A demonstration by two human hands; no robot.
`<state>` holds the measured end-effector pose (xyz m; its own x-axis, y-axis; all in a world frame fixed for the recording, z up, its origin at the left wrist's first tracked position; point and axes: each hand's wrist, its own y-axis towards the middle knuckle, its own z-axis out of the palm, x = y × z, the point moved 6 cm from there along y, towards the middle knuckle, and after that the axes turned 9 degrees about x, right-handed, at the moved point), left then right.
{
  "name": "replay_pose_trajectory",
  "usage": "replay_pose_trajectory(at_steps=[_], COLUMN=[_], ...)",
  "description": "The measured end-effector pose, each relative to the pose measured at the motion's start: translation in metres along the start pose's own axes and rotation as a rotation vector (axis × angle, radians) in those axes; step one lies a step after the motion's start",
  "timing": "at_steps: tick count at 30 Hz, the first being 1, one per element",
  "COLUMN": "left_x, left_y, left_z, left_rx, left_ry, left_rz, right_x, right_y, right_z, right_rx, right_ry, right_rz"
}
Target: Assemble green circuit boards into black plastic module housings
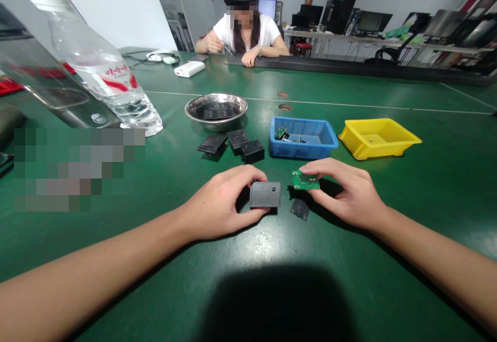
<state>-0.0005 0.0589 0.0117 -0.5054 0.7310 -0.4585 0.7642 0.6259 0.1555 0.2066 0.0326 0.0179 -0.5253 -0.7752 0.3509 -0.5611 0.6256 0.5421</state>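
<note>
My left hand (221, 202) is closed on a small dark grey plastic housing (265, 194), thumb and fingers pinching its left side just above the green table (272, 259). My right hand (345, 192) pinches a small green circuit board (305, 180) by its right edge, close to the housing. A small black cover piece (300, 209) lies on the table between and below the two hands.
Three black housings (233, 144) lie ahead of my left hand. Behind them stand a steel bowl (216, 110), a blue bin (303, 137) with boards and a yellow bin (378, 137). A water bottle (104, 80) lies at far left. A person (243, 29) sits across the table.
</note>
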Motion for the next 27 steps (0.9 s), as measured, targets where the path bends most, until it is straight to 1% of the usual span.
replay_pose_trajectory(at_steps=[8,13,19,27], left_x=[0.001,0.0013,0.0011,0.0011], left_y=[-0.0008,-0.0005,-0.0001,-0.0007], left_z=[0.0019,0.002,0.0012,0.0018], left_rx=[-0.003,0.001,0.001,0.008], left_ry=[0.012,0.011,0.012,0.015], left_rz=[0.017,-0.001,0.006,-0.007], right_x=[0.003,0.0041,0.0022,0.0015], right_y=[0.0003,-0.0011,-0.0034,-0.0037], right_z=[-0.0013,-0.0032,-0.0024,-0.002], right_rx=[-0.045,-0.084,-0.094,-0.115], right_ry=[0.024,0.049,0.095,0.107], right_rz=[-0.022,-0.034,-0.017,-0.033])
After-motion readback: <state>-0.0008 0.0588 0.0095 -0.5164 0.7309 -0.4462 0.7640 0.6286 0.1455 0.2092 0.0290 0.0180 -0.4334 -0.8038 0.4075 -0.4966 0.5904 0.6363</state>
